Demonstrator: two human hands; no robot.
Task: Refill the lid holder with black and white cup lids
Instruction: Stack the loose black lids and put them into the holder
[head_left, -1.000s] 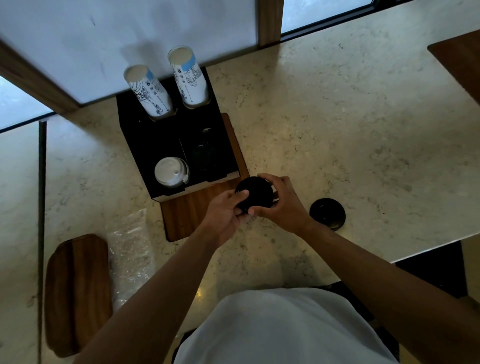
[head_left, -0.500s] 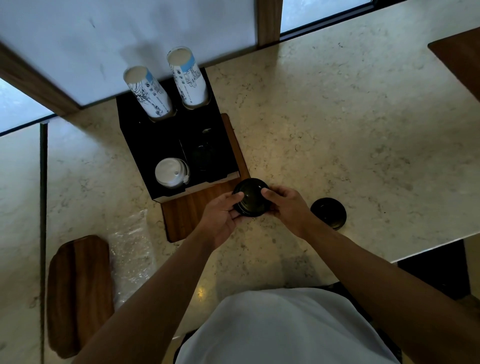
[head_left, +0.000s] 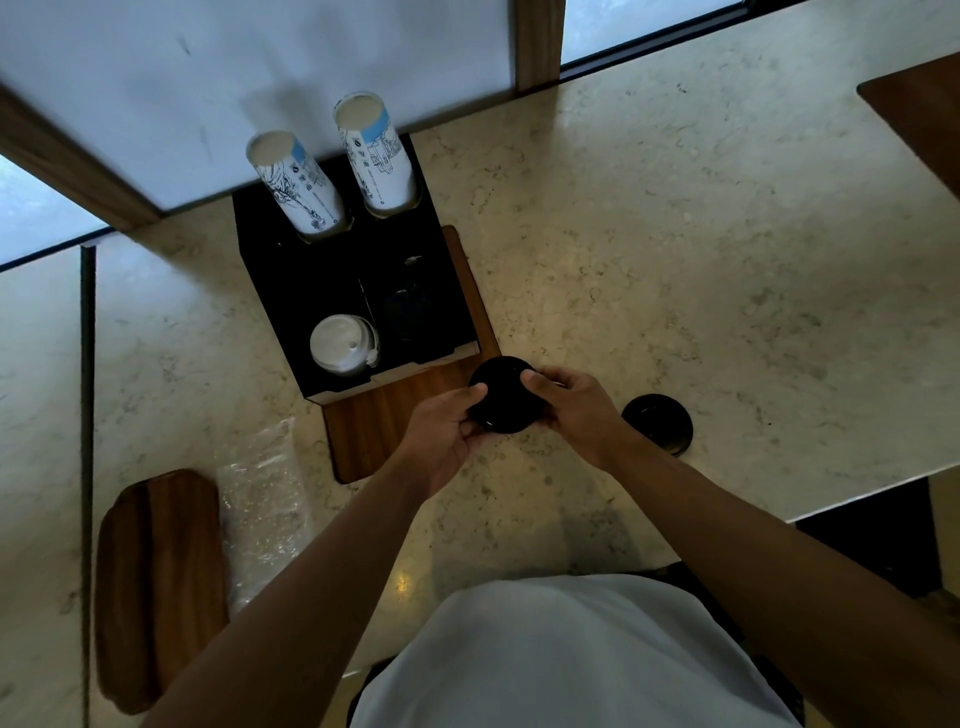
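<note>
Both hands at counter centre, gripping one stack of round black plastic cup lids (head_left: 506, 392) between them. Left hand (head_left: 441, 441) clasps the stack's near-left edge, thumb on top; right hand (head_left: 576, 410) pinches the right edge with fingertips. Stack held just off the front right corner of the black box-shaped lid holder (head_left: 291, 291), above the edge of the brown wooden board (head_left: 384, 426) under the holder.

Holder's front left compartment: stack of white plastic cup lids (head_left: 343, 344). Front right compartment dark, contents unclear. Two tall stacks of white printed paper cups (head_left: 296, 184) (head_left: 375, 156) rise from the rear slots.

A second round black lid (head_left: 657, 424) lies on the pale marble counter (head_left: 675, 234), right of the right hand. Crumpled clear plastic wrap (head_left: 257, 499) lies left, beside a second dark wooden board (head_left: 161, 587)
</note>
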